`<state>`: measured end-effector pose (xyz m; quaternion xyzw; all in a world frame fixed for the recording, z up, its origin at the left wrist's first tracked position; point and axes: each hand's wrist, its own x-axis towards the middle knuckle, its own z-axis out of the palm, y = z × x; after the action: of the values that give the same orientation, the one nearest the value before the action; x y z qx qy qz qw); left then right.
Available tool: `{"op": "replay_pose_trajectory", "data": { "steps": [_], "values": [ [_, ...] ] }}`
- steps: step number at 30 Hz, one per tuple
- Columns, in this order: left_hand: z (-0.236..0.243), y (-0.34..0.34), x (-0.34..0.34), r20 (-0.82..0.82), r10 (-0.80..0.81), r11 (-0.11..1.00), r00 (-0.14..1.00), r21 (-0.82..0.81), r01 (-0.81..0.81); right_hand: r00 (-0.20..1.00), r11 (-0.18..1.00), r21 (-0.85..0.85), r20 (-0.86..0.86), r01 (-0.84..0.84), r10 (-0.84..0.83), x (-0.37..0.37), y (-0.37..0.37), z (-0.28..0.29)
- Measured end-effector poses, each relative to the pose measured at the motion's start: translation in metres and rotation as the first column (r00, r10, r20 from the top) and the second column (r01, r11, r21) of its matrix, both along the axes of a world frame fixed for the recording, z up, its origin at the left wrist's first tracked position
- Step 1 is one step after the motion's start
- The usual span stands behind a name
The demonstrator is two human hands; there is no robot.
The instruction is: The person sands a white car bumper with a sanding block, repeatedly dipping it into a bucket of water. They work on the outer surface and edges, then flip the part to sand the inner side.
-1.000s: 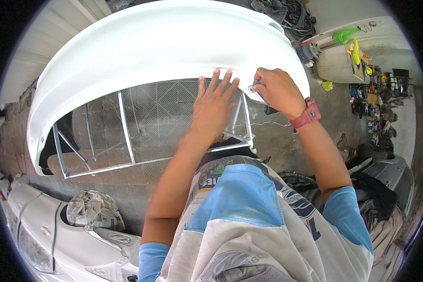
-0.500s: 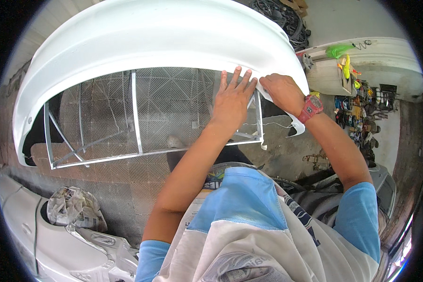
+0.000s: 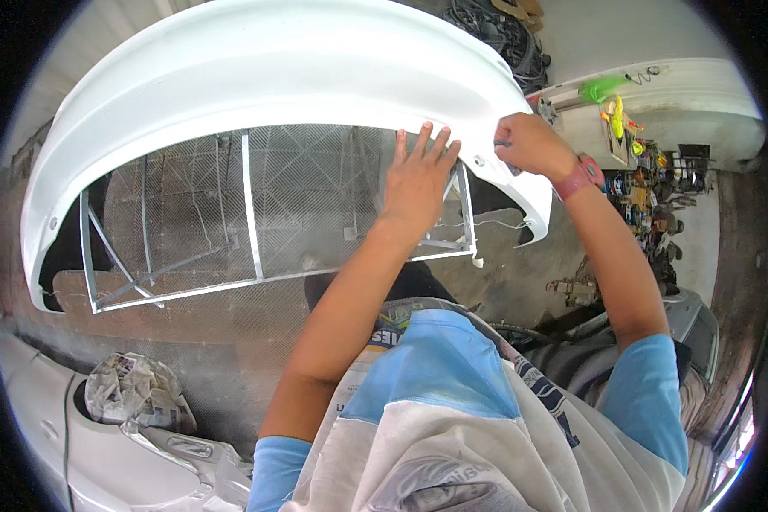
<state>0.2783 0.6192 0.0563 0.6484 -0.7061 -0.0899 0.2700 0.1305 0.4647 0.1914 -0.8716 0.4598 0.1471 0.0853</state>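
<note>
We press our open left hand [image 3: 418, 175] flat on the white bumper [image 3: 256, 77]; our right hand [image 3: 524, 143] pinches its edge.

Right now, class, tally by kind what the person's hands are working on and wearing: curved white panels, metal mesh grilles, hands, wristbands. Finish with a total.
Curved white panel: 1
Metal mesh grille with its frame: 1
Hands: 2, the left hand flat on the mesh, the right hand at the panel's edge
Red wristband: 1, on the right wrist
Total: 5
</note>
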Motion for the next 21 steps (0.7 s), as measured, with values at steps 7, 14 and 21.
{"op": "replay_pose_trajectory", "data": {
  "steps": [7, 14, 21],
  "values": [
    [-0.001, 0.0, -0.001, 0.034, -0.013, 1.0, 0.999, 0.013, 0.013, 0.966, 0.999, 0.003, 0.256, -0.045, 0.043, -0.014, 0.01, -0.02],
    [-0.016, -0.004, -0.003, 0.011, 0.014, 0.999, 1.0, -0.04, -0.014, 0.967, 0.967, -0.064, -0.078, -0.248, 0.243, -0.014, 0.003, -0.04],
    [-0.02, -0.009, -0.014, -0.018, 0.034, 0.999, 0.999, -0.003, -0.034, 0.985, 0.987, -0.055, 0.08, -0.149, 0.153, -0.008, -0.007, -0.042]
  ]
}}
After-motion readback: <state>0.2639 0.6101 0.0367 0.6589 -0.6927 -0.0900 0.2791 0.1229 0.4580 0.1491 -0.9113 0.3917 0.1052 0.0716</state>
